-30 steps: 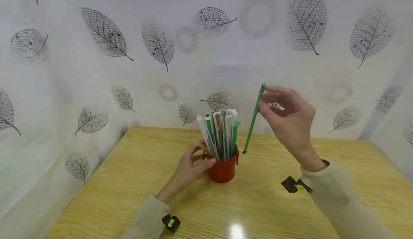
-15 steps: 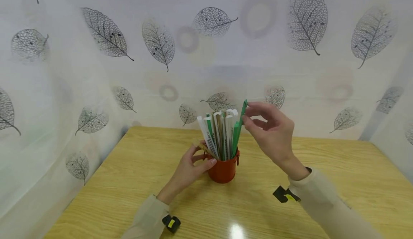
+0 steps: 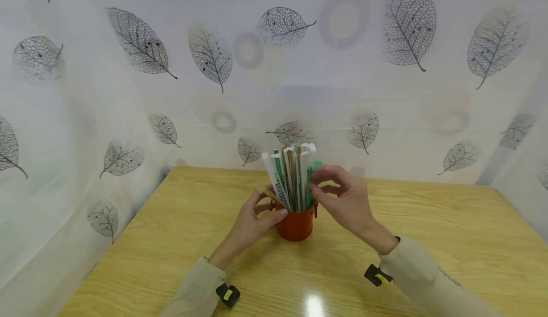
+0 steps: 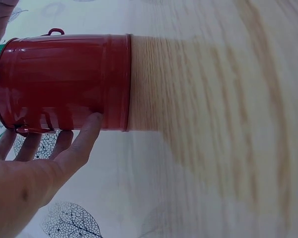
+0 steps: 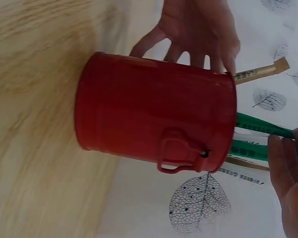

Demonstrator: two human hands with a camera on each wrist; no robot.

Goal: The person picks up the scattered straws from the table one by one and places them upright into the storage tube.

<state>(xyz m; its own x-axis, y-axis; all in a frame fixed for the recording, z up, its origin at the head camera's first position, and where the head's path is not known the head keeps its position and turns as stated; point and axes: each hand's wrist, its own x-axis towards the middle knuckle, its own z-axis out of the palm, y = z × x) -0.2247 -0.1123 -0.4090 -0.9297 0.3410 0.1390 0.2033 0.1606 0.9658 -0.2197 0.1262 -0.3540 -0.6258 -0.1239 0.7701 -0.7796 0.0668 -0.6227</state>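
A red metal pot (image 3: 295, 222) is standing upright on a light wooden table (image 3: 428, 226), about midway between its left and right edges and nearer the far edge than the near one. The pot is holding a tight bundle of long paper-wrapped sticks (image 3: 291, 177) — white, green and brown wrappers — all standing on end and rising well above its rim.

The person's left hand (image 3: 252, 222) is resting against the pot's left side, thumb tip touching the wall near the rim and the other fingers lying loosely around the back of it; the left wrist view is showing the fingertips (image 4: 92, 124) lying against the red wall rather than clamping it.

The right hand (image 3: 342, 198) is sitting at the right side of the bundle, its thumb and fingers pinching together on a green-wrapped stick (image 3: 311, 184) that is standing in the pot with the others, at the bundle's right edge. In the right wrist view the green stick (image 5: 260, 130) is sticking out past the rim, with the right fingertips (image 5: 283, 168) just beside it — a small loop handle (image 5: 181, 153) is showing on the pot's wall.

A leaf-printed white sheet (image 3: 137, 46) is hanging behind the table's far edge and along its left edge.
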